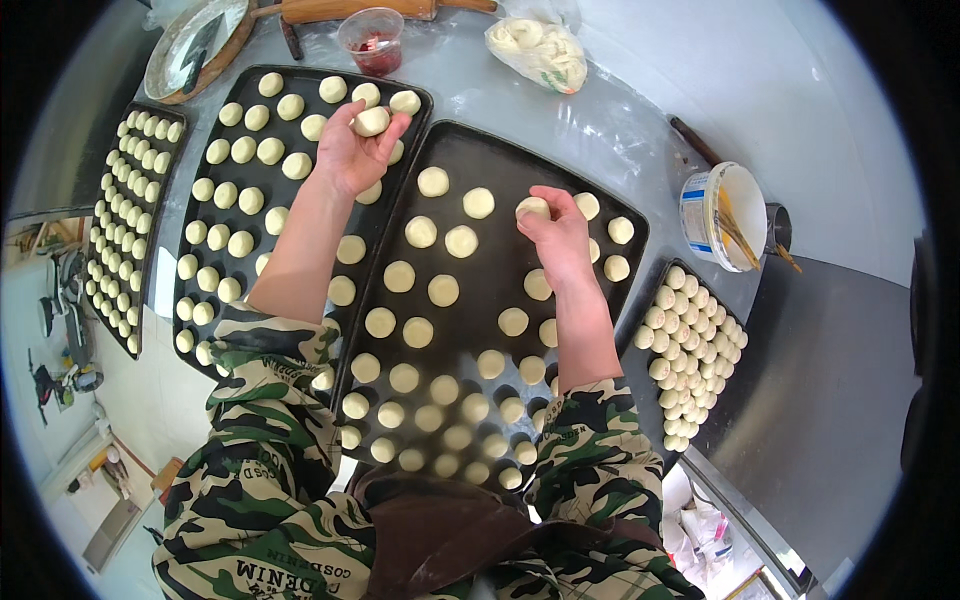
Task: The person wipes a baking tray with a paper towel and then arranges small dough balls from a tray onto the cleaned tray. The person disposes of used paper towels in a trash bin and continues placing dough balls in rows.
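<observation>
Over the far right part of one black baking tray, my left hand holds a pale dough ball between thumb and fingers. That left baking tray bears rows of similar balls, some hidden beneath my forearm. My right hand grips another dough ball above the tray in front of me. This second baking tray has dough balls along its left, right and near sides, with dark bare metal in the far middle. Both held balls look round and slightly flattened.
Two more trays of dough balls stand at the far left and right; the right-hand balls bear red marks. Behind are a rolling pin, a plastic cup with red contents and bagged dough. A white tub holds a brush.
</observation>
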Demonstrator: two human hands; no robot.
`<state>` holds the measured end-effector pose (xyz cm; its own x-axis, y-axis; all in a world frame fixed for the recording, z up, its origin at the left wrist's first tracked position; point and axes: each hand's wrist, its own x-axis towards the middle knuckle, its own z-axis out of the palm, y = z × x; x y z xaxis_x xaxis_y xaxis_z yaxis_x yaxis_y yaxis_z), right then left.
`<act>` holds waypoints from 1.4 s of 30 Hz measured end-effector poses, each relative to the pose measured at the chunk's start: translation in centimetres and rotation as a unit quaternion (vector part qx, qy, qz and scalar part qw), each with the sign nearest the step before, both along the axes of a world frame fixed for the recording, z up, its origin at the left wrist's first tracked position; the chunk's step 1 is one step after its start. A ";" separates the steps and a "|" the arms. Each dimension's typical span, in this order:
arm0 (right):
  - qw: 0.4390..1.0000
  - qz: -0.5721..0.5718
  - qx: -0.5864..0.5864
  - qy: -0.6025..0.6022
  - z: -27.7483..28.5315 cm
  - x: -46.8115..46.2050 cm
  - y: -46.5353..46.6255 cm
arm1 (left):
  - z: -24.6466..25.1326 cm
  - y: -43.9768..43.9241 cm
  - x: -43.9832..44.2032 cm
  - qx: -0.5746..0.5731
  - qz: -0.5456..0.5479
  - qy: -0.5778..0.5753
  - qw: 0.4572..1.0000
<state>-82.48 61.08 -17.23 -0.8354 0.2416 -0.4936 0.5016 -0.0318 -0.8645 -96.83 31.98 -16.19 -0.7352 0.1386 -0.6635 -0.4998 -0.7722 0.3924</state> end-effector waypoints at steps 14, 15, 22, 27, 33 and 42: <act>0.944 0.036 0.326 0.048 -1.5 -6.0 -5.8 | 0.4 7.4 -0.2 -0.668 -0.421 0.325 0.520; 0.935 0.035 0.349 0.045 -1.6 -6.1 -6.2 | 0.4 7.5 -0.5 -0.672 -0.461 0.315 0.486; 0.897 0.023 0.423 0.126 -0.7 -4.4 -6.8 | -1.7 6.9 0.5 -0.748 -0.357 0.382 0.408; 0.903 -0.030 0.340 0.260 1.7 4.7 -5.6 | -1.1 5.6 2.9 -0.681 -0.288 0.363 0.567; 0.905 -0.124 0.375 0.157 3.0 26.6 3.0 | 3.0 11.4 19.2 -0.624 -0.257 0.482 0.559; 0.764 -0.114 0.591 -0.232 1.5 56.1 18.5 | 4.6 29.1 39.5 -0.453 -0.501 0.575 0.461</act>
